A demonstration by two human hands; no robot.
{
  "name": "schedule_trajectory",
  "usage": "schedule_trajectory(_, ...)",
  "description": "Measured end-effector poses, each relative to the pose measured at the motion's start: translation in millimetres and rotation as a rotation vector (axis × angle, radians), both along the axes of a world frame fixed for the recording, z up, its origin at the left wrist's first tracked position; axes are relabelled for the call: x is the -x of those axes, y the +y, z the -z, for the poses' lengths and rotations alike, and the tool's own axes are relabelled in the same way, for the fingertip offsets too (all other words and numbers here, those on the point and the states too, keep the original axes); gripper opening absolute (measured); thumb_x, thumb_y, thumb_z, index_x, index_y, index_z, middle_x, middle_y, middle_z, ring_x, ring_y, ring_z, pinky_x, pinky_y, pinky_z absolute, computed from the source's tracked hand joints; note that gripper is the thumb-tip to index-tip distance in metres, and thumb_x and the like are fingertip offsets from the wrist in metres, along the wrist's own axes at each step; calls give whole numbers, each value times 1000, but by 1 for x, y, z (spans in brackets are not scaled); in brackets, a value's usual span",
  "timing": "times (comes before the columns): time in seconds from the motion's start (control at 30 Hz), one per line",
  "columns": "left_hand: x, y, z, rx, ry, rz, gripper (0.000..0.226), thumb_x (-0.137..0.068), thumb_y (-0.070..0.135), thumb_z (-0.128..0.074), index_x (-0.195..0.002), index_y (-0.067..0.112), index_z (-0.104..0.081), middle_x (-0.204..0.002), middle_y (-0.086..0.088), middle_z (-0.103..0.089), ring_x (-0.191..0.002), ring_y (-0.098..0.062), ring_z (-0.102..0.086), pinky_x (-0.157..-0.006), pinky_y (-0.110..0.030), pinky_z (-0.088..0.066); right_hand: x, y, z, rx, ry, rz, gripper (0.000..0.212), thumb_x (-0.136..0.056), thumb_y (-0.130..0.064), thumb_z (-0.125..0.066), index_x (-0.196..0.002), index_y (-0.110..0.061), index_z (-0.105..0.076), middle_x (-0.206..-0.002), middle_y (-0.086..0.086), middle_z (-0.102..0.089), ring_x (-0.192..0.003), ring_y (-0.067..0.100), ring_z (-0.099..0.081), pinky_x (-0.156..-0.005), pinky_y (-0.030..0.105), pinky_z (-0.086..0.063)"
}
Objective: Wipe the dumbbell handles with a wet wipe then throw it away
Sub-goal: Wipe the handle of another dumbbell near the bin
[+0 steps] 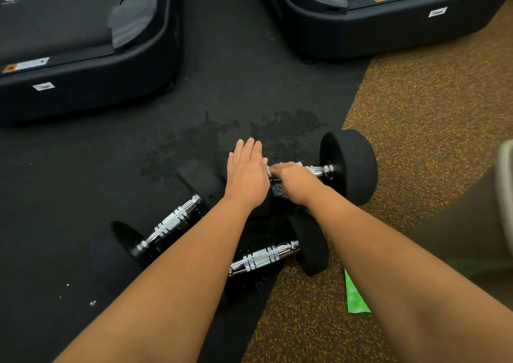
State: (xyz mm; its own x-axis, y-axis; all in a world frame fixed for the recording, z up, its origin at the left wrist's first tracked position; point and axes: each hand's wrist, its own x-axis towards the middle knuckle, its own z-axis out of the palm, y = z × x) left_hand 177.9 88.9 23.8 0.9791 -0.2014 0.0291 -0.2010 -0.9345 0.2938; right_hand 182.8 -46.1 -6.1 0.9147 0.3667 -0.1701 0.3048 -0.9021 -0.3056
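Three black dumbbells with chrome handles lie on the floor. The far dumbbell (348, 165) lies at the edge of the black mat; my right hand (291, 179) grips a white wet wipe (270, 169) round its handle. My left hand (247, 174) rests flat with straight fingers on that dumbbell's left weight, which it mostly hides. A second dumbbell (173, 222) lies to the left with its handle bare. The nearest dumbbell (263, 257) lies between my forearms, its left end hidden by my left arm.
Two black treadmill bases (83, 65) (388, 24) stand at the back with a strip of black mat (227, 57) between them. A wet patch (211, 138) darkens the mat behind the dumbbells. Speckled brown flooring (430, 113) lies right; a green packet (355, 296) lies by my right forearm.
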Motion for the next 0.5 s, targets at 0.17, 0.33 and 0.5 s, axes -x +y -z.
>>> schedule_trajectory(0.17,1,0,1,1,1,5,47,-103,24,-27,-148,9,-23,-157,-5,-17,-147,-25,-4,-119,-43,-8,12,-23,10,17,-52,-15,67,-85,9,-45,-147,-10,-29,-148,6,-38,-139,30,-30,-116,33,-22)
schedule_trajectory(0.33,0,-1,1,-4,-2,-4,48,-103,24,-26,-148,10,-22,-158,-4,-16,-147,-24,-3,-119,-43,-8,7,3,5,80,-54,15,64,-86,-4,-54,-145,-9,-30,-141,8,-44,-134,30,-34,-112,38,-27)
schedule_trajectory(0.5,0,0,1,-9,-6,-6,48,-103,25,-26,-148,11,-22,-158,-4,-16,-147,-23,-3,-119,-42,-8,19,-3,10,14,-82,-76,67,-82,3,-51,-144,-10,-33,-145,3,-36,-138,29,-25,-111,38,-29)
